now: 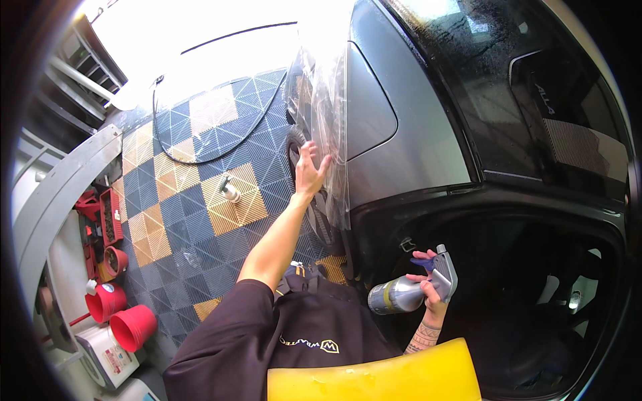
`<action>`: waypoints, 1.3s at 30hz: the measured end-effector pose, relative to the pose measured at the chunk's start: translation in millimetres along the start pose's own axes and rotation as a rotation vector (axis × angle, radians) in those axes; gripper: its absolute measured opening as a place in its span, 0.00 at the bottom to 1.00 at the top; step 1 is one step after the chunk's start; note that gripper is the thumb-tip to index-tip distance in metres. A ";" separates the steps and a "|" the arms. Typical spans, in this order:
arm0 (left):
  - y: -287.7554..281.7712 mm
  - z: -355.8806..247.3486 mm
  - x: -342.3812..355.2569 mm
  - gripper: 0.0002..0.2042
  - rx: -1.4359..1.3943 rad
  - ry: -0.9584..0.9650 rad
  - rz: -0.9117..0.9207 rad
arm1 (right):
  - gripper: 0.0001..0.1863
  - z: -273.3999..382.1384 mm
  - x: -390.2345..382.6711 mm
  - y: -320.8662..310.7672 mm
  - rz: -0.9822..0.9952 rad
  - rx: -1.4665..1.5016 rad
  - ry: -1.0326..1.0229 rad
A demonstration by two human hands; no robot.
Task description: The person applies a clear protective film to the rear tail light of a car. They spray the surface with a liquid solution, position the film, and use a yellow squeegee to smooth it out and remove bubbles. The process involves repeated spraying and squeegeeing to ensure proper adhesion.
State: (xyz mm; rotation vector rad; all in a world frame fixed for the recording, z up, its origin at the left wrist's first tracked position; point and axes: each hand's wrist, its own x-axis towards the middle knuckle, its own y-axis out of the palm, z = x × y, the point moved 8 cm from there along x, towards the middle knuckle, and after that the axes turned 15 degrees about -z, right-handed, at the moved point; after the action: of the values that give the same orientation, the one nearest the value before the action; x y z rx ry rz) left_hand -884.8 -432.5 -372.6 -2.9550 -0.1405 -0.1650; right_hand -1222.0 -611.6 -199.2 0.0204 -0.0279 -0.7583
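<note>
Head view — clear film (336, 130) beside the spread left hand (309, 176) — right hand (435, 292) grips spray bottle (403, 295).

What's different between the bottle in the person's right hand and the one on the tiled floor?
The held bottle is gripped in the right hand, while the floor bottle sits on a tan tile.
The held bottle is grey with a yellow band; the floor bottle has a pale body and dark green top.
The held bottle looks much larger, perhaps partly because the floor bottle is farther away.
Both have a separate-coloured top.
</note>
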 end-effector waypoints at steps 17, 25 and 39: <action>3.0 -21.8 11.2 0.08 0.275 0.402 -0.243 | 0.35 -16.0 -4.6 10.9 0.053 0.062 0.018; -46.3 -81.9 16.0 0.17 0.055 0.238 -0.415 | 0.33 3.5 -5.9 0.3 0.058 0.103 -0.072; -67.4 -377.9 -20.2 0.20 0.733 0.628 -0.167 | 0.29 17.3 28.8 27.7 0.172 0.135 -0.516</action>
State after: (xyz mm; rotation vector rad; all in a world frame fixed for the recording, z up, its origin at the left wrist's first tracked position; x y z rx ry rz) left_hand -950.2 -437.1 6.2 -2.0500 -0.2833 -0.8433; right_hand -1182.6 -611.5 -180.6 -0.0496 -0.5657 -0.5722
